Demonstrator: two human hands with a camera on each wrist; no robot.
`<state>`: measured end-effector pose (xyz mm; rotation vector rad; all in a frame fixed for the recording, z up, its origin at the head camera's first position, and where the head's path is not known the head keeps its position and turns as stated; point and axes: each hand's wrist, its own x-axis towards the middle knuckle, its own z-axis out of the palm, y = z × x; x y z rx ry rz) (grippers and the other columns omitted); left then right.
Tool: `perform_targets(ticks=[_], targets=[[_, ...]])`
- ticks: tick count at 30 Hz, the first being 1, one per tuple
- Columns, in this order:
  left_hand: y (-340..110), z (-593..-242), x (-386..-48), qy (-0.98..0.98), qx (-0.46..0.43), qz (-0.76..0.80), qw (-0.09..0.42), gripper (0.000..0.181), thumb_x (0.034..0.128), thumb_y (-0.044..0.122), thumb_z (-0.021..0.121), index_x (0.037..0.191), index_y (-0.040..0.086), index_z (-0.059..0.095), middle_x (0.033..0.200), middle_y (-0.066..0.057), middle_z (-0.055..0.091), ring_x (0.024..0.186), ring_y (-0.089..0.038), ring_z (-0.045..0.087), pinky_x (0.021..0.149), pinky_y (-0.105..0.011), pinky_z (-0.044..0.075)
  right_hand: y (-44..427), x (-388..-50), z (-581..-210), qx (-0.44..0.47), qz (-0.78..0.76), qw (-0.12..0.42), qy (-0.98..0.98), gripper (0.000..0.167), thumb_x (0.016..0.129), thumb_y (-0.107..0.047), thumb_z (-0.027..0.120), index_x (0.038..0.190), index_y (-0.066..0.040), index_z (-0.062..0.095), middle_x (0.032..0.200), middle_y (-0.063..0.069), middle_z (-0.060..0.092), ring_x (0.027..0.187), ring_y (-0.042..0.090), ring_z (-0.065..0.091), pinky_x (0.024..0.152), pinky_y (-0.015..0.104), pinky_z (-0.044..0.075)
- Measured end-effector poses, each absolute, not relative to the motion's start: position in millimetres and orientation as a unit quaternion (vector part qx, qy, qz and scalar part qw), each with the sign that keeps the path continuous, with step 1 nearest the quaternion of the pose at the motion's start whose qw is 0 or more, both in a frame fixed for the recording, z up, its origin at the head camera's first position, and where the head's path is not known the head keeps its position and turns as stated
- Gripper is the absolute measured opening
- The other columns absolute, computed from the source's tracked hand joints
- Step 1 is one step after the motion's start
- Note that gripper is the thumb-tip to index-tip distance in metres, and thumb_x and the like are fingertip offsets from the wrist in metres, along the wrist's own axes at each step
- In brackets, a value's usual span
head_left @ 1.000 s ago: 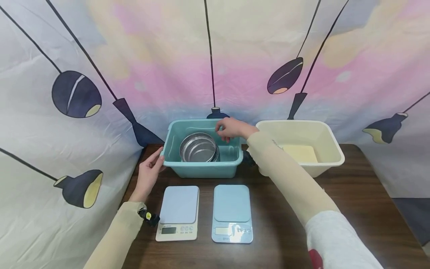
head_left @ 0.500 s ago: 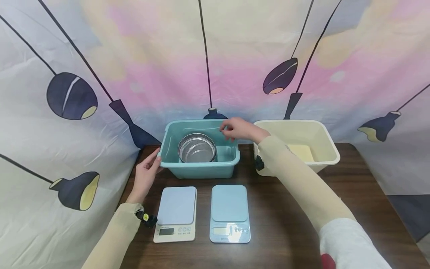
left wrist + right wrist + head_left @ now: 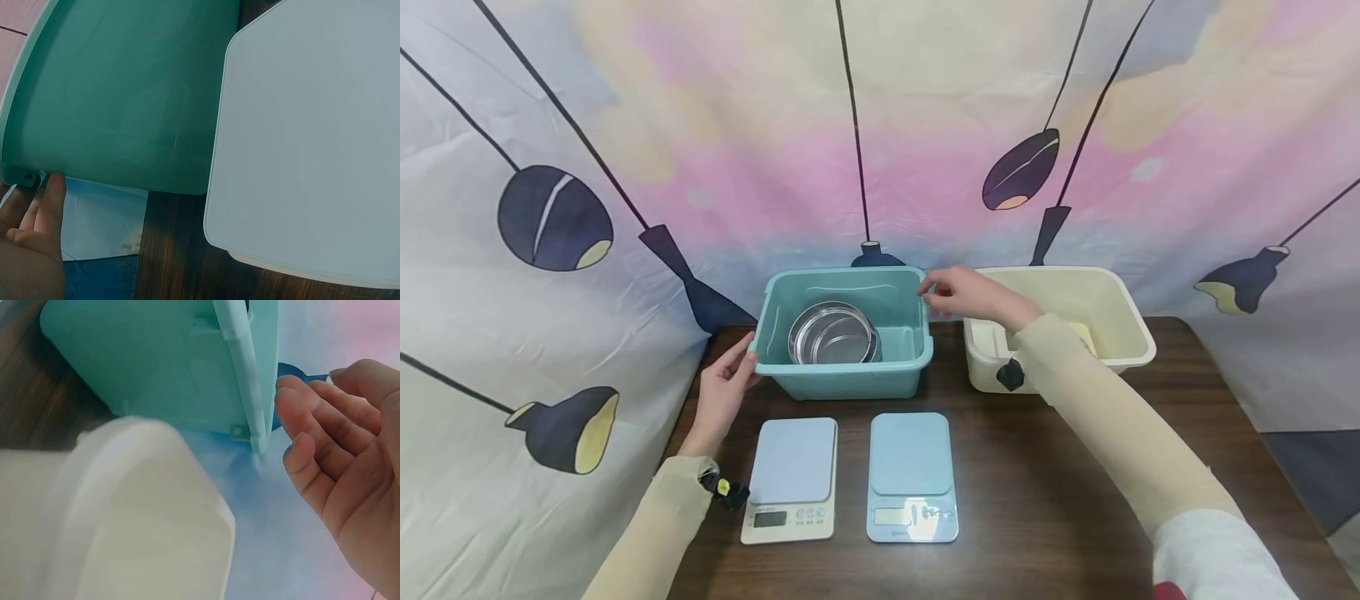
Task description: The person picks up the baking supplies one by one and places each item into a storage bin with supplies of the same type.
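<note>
A teal plastic basin stands at the back of the table, with shiny round metal vessels, stacked and perhaps sieves, in its left part. My left hand holds the basin's left rim, its thumb at the front corner; the left wrist view shows the fingers at the rim's edge. Over by the right rim, my right hand has loosely bent fingers with nothing between them. In the right wrist view the right hand is beside the basin's rim, apart from it.
A cream basin with a pale yellow block inside stands to the right, partly behind my right forearm. Two kitchen scales, a white one and a light blue one, lie in front on the dark wooden table. A patterned cloth hangs behind.
My right hand has moved right, from above the teal basin's inside to its right rim, holding nothing. The left hand stays at the left rim. The head view has shifted slightly.
</note>
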<state>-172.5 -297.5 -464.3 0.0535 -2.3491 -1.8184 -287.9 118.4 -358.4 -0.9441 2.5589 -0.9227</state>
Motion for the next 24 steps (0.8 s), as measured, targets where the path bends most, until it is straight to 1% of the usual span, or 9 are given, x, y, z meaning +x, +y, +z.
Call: perform_targets(ticks=[3, 9, 15, 20, 24], targets=[[-298, -464, -172, -0.786, 0.018, -0.612, 0.086, 0.048, 0.1085, 0.026, 0.059, 0.155, 0.014, 0.052, 0.149, -0.022, 0.056, 0.11, 0.001, 0.066, 0.088, -0.014, 0.056, 127, -283, -357, -0.325, -0.322, 0.126, 0.88, 0.03, 0.106, -0.012, 0.055, 0.129, 0.003, 0.066, 0.093, 0.014, 0.074, 0.073, 0.022, 0.067, 0.072, 0.037, 0.059], [-297, -464, -173, -0.787, 0.014, -0.611, 0.086, 0.049, 0.1088, 0.027, 0.058, 0.155, 0.013, 0.052, 0.149, -0.023, 0.056, 0.111, 0.001, 0.066, 0.089, -0.014, 0.056, 149, -273, -354, -0.321, -0.323, 0.11, 0.884, 0.026, 0.107, -0.012, 0.056, 0.127, -0.001, 0.067, 0.09, 0.01, 0.072, 0.072, 0.023, 0.066, 0.067, 0.035, 0.056], [-298, -463, -173, -0.789, 0.014, -0.607, 0.092, 0.05, 0.1086, 0.029, 0.058, 0.155, 0.011, 0.052, 0.147, -0.025, 0.056, 0.11, 0.0, 0.066, 0.088, -0.015, 0.057, 173, -263, -355, -0.301, -0.324, 0.1, 0.891, 0.026, 0.107, -0.014, 0.056, 0.129, -0.003, 0.067, 0.094, 0.01, 0.073, 0.074, 0.019, 0.066, 0.07, 0.036, 0.056], [-298, -463, -173, -0.792, 0.015, -0.604, 0.092, 0.05, 0.1087, 0.03, 0.058, 0.155, 0.012, 0.052, 0.146, -0.025, 0.057, 0.109, 0.002, 0.065, 0.09, -0.016, 0.057, 193, -254, -355, -0.285, -0.325, 0.087, 0.898, 0.027, 0.107, -0.014, 0.057, 0.129, -0.002, 0.066, 0.093, 0.006, 0.073, 0.076, 0.02, 0.067, 0.072, 0.037, 0.056], [-298, -464, -173, -0.789, 0.013, -0.607, 0.089, 0.049, 0.1088, 0.029, 0.058, 0.154, 0.013, 0.052, 0.145, -0.025, 0.057, 0.108, 0.002, 0.066, 0.089, -0.015, 0.056, 211, -245, -357, -0.277, -0.325, 0.075, 0.901, 0.025, 0.106, -0.011, 0.057, 0.127, -0.003, 0.068, 0.092, 0.002, 0.074, 0.075, 0.018, 0.067, 0.071, 0.035, 0.055]])
